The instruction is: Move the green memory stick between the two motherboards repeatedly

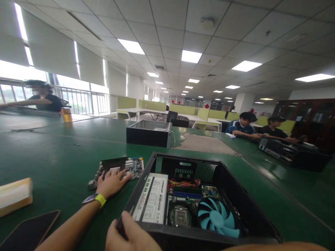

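Observation:
My left hand (112, 182), with a yellow-strapped watch at the wrist, lies with fingers spread on a loose motherboard (134, 164) flat on the green table. My right hand (132, 233) reaches across the bottom of the view. Its thumb and fingers wrap round the near left corner of an open black computer case (246, 202). Inside the case are a labelled power supply (152, 198), a bundle of coloured wires (184, 183), a mounted board with a bare metal socket (181, 216), and a blue-bladed fan (217, 218). The right fingertips are partly hidden behind the rim.
Another case (148, 139) stands beyond mine. At left lie a pale-topped block (15, 196) and a dark flat panel (31, 230); an orange container (66, 115) is farther off. Two people sit at right by a black case (293, 153); another person (48, 99) is at left.

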Motion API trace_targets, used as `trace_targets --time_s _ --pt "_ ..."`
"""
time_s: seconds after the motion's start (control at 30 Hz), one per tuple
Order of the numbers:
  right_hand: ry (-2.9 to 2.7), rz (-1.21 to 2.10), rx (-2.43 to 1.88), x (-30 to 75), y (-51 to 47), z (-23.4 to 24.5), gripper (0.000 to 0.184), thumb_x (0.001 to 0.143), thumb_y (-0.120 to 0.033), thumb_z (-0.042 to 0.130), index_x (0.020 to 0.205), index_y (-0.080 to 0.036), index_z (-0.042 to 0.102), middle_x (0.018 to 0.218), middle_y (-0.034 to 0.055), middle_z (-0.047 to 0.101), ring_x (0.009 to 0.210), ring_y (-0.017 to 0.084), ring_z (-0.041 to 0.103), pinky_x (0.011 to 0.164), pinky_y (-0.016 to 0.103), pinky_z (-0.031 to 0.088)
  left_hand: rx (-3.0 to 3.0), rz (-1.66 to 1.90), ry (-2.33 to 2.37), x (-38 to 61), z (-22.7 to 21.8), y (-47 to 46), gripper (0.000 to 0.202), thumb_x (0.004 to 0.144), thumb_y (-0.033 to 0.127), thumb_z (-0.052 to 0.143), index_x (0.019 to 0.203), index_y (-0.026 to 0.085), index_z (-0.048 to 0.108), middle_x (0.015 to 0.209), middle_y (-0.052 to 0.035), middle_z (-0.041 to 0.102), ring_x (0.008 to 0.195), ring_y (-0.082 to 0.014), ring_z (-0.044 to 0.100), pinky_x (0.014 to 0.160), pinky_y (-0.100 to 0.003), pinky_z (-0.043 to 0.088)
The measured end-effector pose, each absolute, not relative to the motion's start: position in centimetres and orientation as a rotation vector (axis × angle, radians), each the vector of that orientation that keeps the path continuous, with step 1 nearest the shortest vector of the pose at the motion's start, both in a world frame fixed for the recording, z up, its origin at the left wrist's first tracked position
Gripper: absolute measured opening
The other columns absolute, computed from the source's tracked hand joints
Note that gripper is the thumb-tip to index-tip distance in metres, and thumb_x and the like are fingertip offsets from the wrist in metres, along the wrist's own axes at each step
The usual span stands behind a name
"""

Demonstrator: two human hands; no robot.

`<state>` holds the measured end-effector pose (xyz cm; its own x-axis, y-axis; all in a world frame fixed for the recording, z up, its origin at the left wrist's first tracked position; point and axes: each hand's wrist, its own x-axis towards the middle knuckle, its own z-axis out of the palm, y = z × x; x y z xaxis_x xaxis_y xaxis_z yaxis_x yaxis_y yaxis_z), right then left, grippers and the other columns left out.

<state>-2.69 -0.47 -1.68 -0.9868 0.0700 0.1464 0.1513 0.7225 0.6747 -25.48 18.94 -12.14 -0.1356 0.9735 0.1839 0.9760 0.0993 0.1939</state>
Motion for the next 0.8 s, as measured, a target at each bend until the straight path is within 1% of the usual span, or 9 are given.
trace_targets --time_s 0.17,0.23,0.33,0.43,0.63,0.8 --pt "-2.831 -1.009 -0.327 -2.8 0.5 -2.3 0.034 0.089 -0.029 0.038 0.094 -0.015 0.068 0.103 0.0063 0.064 0.111 0.025 0.046 0.094 0.044 0.039 -2.058 -0.404 -2.313 -25.5 -12.0 18.7 0.066 0.073 0.069 0.03 0.128 0.035 0.044 0.14 -0.0066 0.036 0.127 -0.0374 0.026 0.099 -0.057 0.011" --pt "-2.851 -0.986 -0.457 -2.4 0.8 -1.9 0.031 0.088 -0.028 0.041 0.096 -0.013 0.067 0.106 0.009 0.063 0.114 0.026 0.043 0.097 0.046 0.034 -2.056 -0.386 -2.297 -25.3 -11.7 18.5 0.065 0.073 0.067 0.031 0.128 0.035 0.044 0.14 -0.0062 0.036 0.127 -0.037 0.026 0.099 -0.057 0.011" --pt "-2.876 -0.931 -0.621 -1.2 1.2 -0.9 0.032 0.084 -0.031 0.048 0.094 -0.008 0.068 0.108 0.0148 0.062 0.116 0.03 0.04 0.102 0.051 0.024 -2.057 -0.375 -2.279 -25.1 -11.4 18.2 0.063 0.074 0.065 0.033 0.128 0.035 0.045 0.139 -0.006 0.037 0.125 -0.0365 0.028 0.098 -0.057 0.012" --pt "-2.904 -0.875 -0.686 0.3 2.1 -0.5 0.036 0.08 -0.035 0.051 0.094 -0.006 0.068 0.111 0.0181 0.06 0.117 0.034 0.038 0.102 0.055 0.02 -2.049 -0.404 -2.265 -25.0 -11.4 18.1 0.061 0.074 0.064 0.033 0.127 0.035 0.046 0.139 -0.0061 0.038 0.125 -0.0359 0.029 0.098 -0.056 0.013" --pt "-2.933 -0.825 -0.857 3.6 3.9 -0.9 0.039 0.079 -0.037 0.05 0.098 -0.008 0.067 0.115 0.017 0.058 0.121 0.034 0.036 0.102 0.055 0.02 -2.058 -0.464 -2.285 -25.3 -11.9 18.5 0.064 0.074 0.066 0.032 0.128 0.034 0.046 0.139 -0.0064 0.038 0.125 -0.0371 0.028 0.098 -0.057 0.013" --pt "-2.878 -0.84 -0.962 6.9 4.8 -0.7 0.043 0.082 -0.036 0.044 0.103 -0.004 0.065 0.121 0.0189 0.054 0.124 0.032 0.033 0.104 0.051 0.021 -2.056 -0.485 -2.325 -25.4 -11.6 18.4 0.068 0.073 0.07 0.029 0.128 0.033 0.045 0.14 -0.0067 0.036 0.127 -0.0377 0.027 0.099 -0.057 0.014"
